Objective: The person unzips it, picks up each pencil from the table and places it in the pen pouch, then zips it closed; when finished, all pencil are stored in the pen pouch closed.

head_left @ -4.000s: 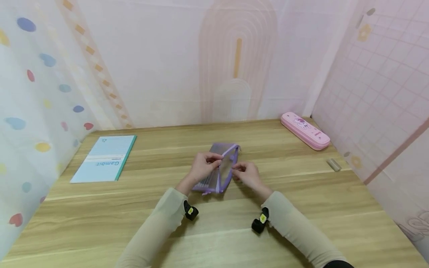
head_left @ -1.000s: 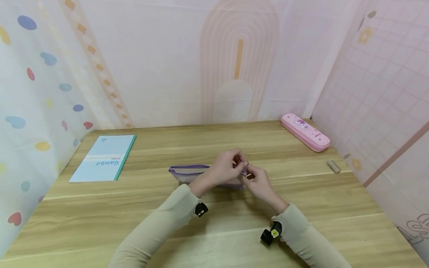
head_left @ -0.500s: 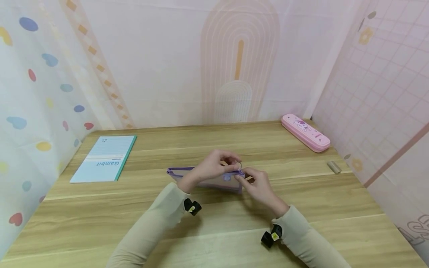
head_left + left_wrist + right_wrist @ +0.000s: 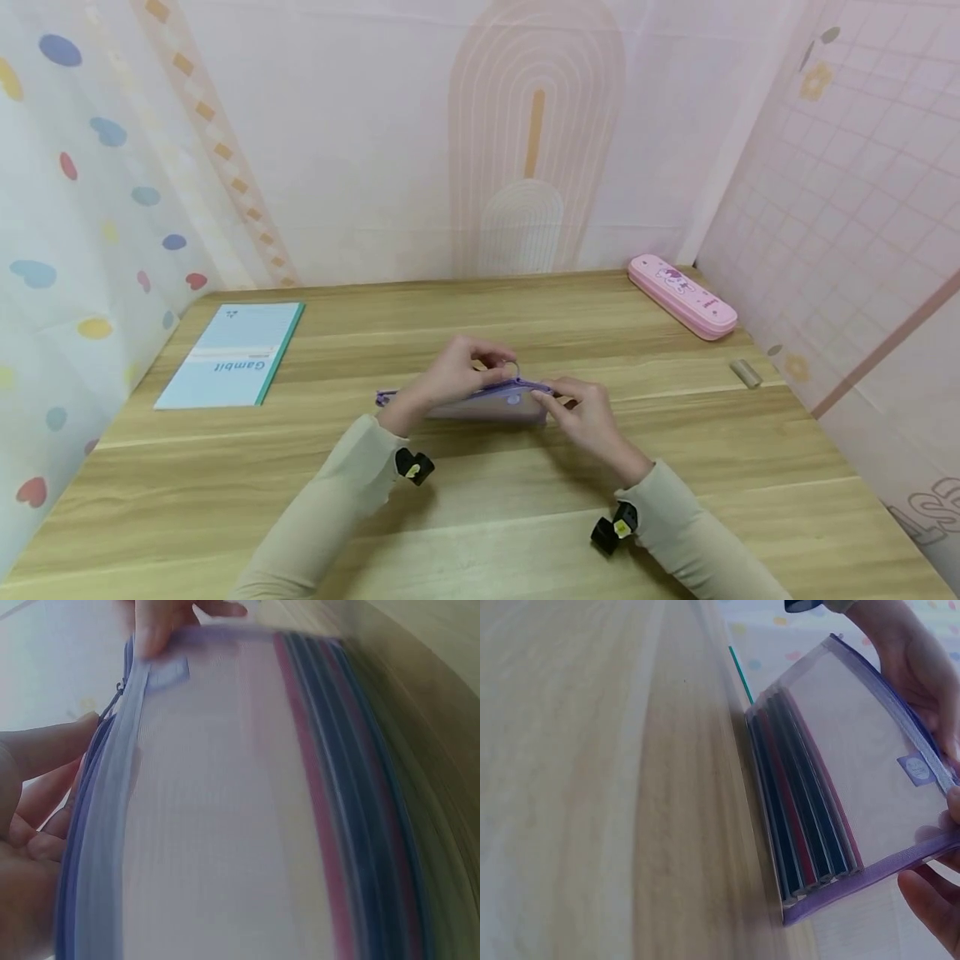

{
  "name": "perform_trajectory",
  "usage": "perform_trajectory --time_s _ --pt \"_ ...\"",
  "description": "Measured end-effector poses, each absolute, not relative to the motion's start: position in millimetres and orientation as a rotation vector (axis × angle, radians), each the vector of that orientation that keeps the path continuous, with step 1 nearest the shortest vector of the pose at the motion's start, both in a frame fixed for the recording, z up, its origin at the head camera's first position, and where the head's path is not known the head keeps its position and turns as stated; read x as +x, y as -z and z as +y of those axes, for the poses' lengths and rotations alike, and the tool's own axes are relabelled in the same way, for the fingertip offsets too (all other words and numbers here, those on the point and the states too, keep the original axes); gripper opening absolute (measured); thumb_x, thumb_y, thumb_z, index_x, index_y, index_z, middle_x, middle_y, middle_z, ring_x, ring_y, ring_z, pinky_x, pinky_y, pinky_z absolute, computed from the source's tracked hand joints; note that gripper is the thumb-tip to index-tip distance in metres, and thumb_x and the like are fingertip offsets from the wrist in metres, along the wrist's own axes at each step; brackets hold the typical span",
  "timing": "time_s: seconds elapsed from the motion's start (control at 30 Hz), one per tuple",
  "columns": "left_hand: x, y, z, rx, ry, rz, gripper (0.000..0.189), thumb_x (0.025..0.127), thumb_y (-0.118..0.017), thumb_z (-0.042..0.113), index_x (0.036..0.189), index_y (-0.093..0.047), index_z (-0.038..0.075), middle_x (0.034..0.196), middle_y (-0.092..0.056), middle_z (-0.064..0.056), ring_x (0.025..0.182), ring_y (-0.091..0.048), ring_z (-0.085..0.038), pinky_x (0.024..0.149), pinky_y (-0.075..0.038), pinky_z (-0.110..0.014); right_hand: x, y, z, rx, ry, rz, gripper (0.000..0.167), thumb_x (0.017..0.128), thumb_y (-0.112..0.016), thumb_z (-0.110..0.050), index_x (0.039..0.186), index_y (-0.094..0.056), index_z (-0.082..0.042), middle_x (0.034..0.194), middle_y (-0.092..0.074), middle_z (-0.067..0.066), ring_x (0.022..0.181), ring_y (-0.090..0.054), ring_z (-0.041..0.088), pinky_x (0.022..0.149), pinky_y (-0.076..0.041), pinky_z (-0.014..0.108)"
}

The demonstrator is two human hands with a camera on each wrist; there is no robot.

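A purple-edged mesh zip pouch (image 4: 491, 410) stands on its long side on the table, zipper up. Several dark and red pens or pencils (image 4: 799, 795) show through its mesh along the bottom. My left hand (image 4: 453, 372) pinches the zipper pull, which has a ring, partway along the top edge; the slider (image 4: 118, 690) shows in the left wrist view. My right hand (image 4: 588, 414) pinches the pouch's top right corner between thumb and fingers. Right of the slider the zipper's two edges lie together. A small purple label (image 4: 917, 769) sits near that corner.
On the wooden table (image 4: 480, 517), a light blue notebook (image 4: 232, 354) lies at the left. A pink pencil case (image 4: 682, 296) is at the back right, with a small greyish-brown cylinder (image 4: 746, 373) in front of it. Printed cloth (image 4: 360, 142) hangs behind.
The pouch has turned from lying slanted to standing crosswise. Over the last second my left hand has drawn the zipper pull leftward from the right corner, while my right hand has stayed near that corner.
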State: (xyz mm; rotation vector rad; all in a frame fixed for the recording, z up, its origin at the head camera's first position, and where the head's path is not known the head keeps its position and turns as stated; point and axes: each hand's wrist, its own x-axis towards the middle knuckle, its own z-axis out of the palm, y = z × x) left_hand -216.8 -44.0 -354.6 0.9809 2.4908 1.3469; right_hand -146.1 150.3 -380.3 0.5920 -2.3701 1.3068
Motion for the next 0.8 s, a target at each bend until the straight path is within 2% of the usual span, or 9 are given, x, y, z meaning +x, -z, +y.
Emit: perform_trajectory --time_s 0.23,0.47,0.6,0.7,0.8 --pt "-221.4 358.0 -83.6 0.842 -1.374 2.587 0.023 0.082 -0.063 0.017 0.102 -0.066 0.007 0.088 -0.067 -0.006 0.079 -0.059 -0.014 0.071 -0.054 -0.025 -145.5 382.7 165.3 0.529 -1.304 -2.397 0.014 0.079 -0.062 -0.002 0.089 -0.068 0.007 0.081 -0.068 0.02 0.059 -0.062 0.029 0.048 -0.054 0.026" --pt "-226.6 362.7 -130.1 0.675 -1.593 2.729 0.021 0.082 -0.062 0.016 0.1 -0.067 0.006 0.101 -0.066 -0.011 0.089 -0.061 -0.017 0.075 -0.055 -0.027 -144.6 384.4 185.5 0.507 -1.181 -2.324 0.007 0.074 -0.065 0.006 0.08 -0.069 0.007 0.072 -0.068 0.017 0.059 -0.06 0.008 0.048 -0.051 0.02" --pt "-225.1 372.8 -143.5 0.594 -1.655 2.755 0.019 0.083 -0.061 0.015 0.098 -0.068 0.006 0.095 -0.067 -0.011 0.086 -0.059 -0.011 0.073 -0.055 -0.024 -149.7 394.7 193.7 0.608 -1.068 -2.27 0.01 0.07 -0.067 0.009 0.079 -0.068 0.007 0.072 -0.068 0.016 0.059 -0.061 0.013 0.052 -0.053 0.02" --pt "-223.2 379.6 -146.0 0.558 -1.639 2.787 0.018 0.083 -0.061 0.015 0.098 -0.067 0.006 0.091 -0.066 -0.011 0.082 -0.056 -0.007 0.072 -0.055 -0.024 -158.6 406.5 197.9 0.666 -1.048 -2.254 0.013 0.07 -0.067 0.008 0.083 -0.068 0.007 0.074 -0.068 0.015 0.061 -0.062 0.016 0.057 -0.052 0.014" --pt "-220.9 383.5 -146.8 0.56 -1.652 2.792 0.017 0.083 -0.061 0.013 0.096 -0.067 0.005 0.087 -0.064 -0.012 0.08 -0.055 -0.01 0.073 -0.055 -0.026 -166.3 414.5 200.6 0.655 -1.093 -2.257 0.014 0.071 -0.068 0.005 0.085 -0.069 0.005 0.077 -0.069 0.014 0.066 -0.063 0.013 0.059 -0.051 0.012"
